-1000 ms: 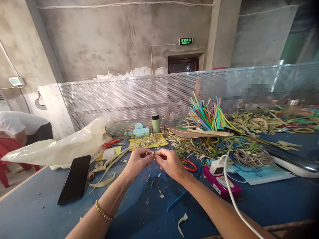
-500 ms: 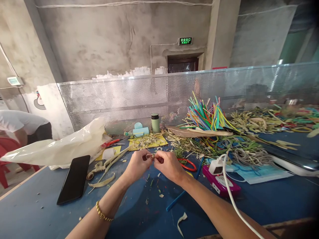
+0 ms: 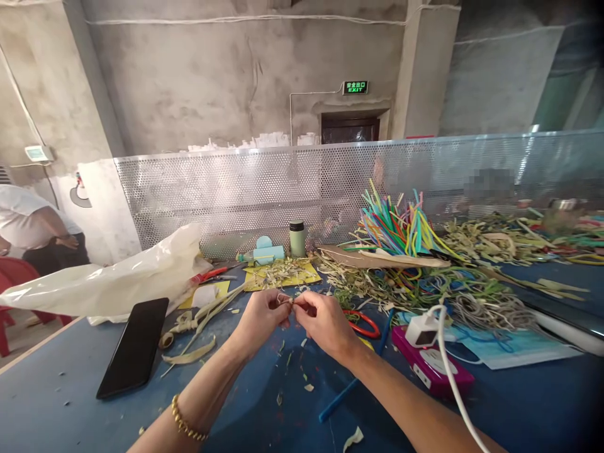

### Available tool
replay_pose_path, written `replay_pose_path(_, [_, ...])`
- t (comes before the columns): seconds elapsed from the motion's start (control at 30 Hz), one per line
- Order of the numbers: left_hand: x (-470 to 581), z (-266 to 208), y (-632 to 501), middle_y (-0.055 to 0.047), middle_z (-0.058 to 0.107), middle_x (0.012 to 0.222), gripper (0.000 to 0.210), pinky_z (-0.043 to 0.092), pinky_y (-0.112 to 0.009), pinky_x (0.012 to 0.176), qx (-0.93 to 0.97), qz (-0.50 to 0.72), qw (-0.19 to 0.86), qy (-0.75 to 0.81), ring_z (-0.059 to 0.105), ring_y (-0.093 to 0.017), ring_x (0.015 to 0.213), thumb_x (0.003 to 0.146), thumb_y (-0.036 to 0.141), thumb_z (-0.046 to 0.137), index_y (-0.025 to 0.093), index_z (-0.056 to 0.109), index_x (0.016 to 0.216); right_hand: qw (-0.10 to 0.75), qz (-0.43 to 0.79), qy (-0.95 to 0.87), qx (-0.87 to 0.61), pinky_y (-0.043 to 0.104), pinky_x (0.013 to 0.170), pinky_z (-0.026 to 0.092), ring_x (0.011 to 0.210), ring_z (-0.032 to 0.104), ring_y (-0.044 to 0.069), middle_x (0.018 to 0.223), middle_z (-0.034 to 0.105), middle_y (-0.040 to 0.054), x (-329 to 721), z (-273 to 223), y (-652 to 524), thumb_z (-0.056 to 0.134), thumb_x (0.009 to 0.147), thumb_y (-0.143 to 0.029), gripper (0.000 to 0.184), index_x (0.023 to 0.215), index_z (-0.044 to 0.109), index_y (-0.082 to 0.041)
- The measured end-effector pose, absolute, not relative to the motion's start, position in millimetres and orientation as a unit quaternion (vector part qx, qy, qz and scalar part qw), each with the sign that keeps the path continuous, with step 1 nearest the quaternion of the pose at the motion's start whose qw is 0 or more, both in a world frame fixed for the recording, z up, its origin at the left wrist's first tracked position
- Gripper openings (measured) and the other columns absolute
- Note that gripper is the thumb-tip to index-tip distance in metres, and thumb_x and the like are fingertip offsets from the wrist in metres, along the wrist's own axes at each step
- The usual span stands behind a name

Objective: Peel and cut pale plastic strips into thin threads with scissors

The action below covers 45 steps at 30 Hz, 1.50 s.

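Note:
Over the middle of the blue table, my left hand [image 3: 264,319] and my right hand [image 3: 325,324] meet fingertip to fingertip. Both are closed in a pinch on a thin pale strand [image 3: 283,297] with a small knot-like bit between the fingertips. Its exact kind is too small to make out. Just beyond the hands lies a yellow sheet [image 3: 309,277] strewn with dry plant scraps. Red-handled scissors [image 3: 365,324] lie partly behind my right hand. Small green and pale trimmings are scattered below the hands.
A black phone [image 3: 134,349], a plastic bag [image 3: 113,283] and dried strips [image 3: 189,324] lie left. Behind stands a green flask [image 3: 297,239]. Colourful stems [image 3: 396,220], heaped fibres, a purple box [image 3: 429,358] with a white cable and a blue mask [image 3: 523,346] fill the right.
My view has tilted up slightly, so the table things sit lower. Both hands keep their pinch and have barely moved. The person at far left has straightened somewhat.

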<state>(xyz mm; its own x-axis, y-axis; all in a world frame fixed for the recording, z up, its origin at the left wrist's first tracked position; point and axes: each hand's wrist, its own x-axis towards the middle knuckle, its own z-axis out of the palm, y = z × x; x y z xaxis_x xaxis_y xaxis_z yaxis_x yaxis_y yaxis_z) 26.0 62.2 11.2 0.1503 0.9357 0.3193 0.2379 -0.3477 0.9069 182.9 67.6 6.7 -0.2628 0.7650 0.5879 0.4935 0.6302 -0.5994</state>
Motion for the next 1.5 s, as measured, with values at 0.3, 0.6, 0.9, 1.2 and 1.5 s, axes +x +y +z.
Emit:
replay_pose_path(0.3, [29,7,61,0.0,0.058,0.05,0.017,0.032,-0.025,0.053,0.699,0.451,0.22,0.51,0.051,-0.014,0.051,0.077,0.025,0.055,0.018,0.059,0.062,0.414,0.055,-0.796,-0.439,0.025,0.057,0.037,0.059,0.059,0.015,0.068,0.069,0.0023,182,0,73,0.055,0.081,-0.015,0.013,0.072,0.061,-0.02])
replay_pose_path(0.6, [29,4,63,0.002,0.053,0.046,0.014,0.029,-0.024,0.048,0.711,0.404,0.249,0.519,0.047,-0.012,0.046,0.071,0.021,0.055,0.018,0.055,0.057,0.38,0.017,-0.805,-0.457,0.026,0.056,0.028,0.056,0.052,0.014,0.06,0.061,0.0003,180,-8,74,0.056,0.071,-0.013,0.012,0.064,0.05,-0.021])
replay_pose_path(0.9, [24,11,59,0.0,0.058,0.058,0.01,0.039,-0.024,0.052,0.609,0.451,0.526,0.385,0.05,-0.01,0.05,0.063,0.021,0.067,0.014,0.061,0.063,0.426,0.298,-0.755,-0.399,0.02,0.043,0.031,0.041,0.046,0.009,0.049,0.051,-0.0047,187,9,71,0.055,0.072,-0.019,0.008,0.065,0.053,-0.019])
replay_pose_path(1.2, [23,17,59,-0.003,0.063,0.065,0.015,0.041,-0.024,0.055,0.53,0.513,0.571,0.36,0.06,-0.012,0.057,0.066,0.022,0.074,0.012,0.064,0.071,0.503,0.416,-0.68,-0.334,0.02,0.044,0.045,0.044,0.056,0.01,0.054,0.062,-0.002,192,18,70,0.058,0.077,-0.025,0.009,0.077,0.058,-0.017])
replay_pose_path(1.5, [23,16,59,-0.005,0.067,0.067,0.009,0.043,-0.026,0.061,0.588,0.475,0.56,0.339,0.061,-0.014,0.062,0.067,0.018,0.066,0.012,0.068,0.074,0.494,0.436,-0.696,-0.285,0.022,0.046,0.047,0.046,0.057,0.011,0.059,0.059,-0.0029,188,16,65,0.054,0.084,-0.029,0.011,0.081,0.051,-0.019])
